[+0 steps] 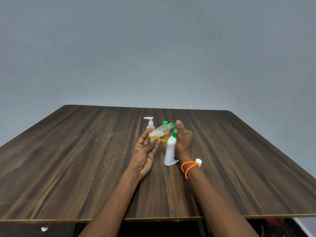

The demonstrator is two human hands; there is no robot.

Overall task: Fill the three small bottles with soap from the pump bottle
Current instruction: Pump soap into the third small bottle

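**Small bottles and the soap bottle at the table's centre**

A small clear bottle (159, 132) lies tilted in the air, its base low at 8 o'clock and its neck pointing up toward 2 o'clock, with yellow soap pooled in the lower end. Its green cap (173, 124) sits at the raised neck. Behind it at 12 o'clock stands a small bottle with a white pump head (150, 123), upright on the table. Just beside that, at 3 o'clock of it, a small yellow-filled bottle with a green cap (165, 132) stands upright, partly hidden. Nearer, at 5 o'clock of the tilted bottle, a taller white bottle with a green top (170, 151) stands leaning slightly.
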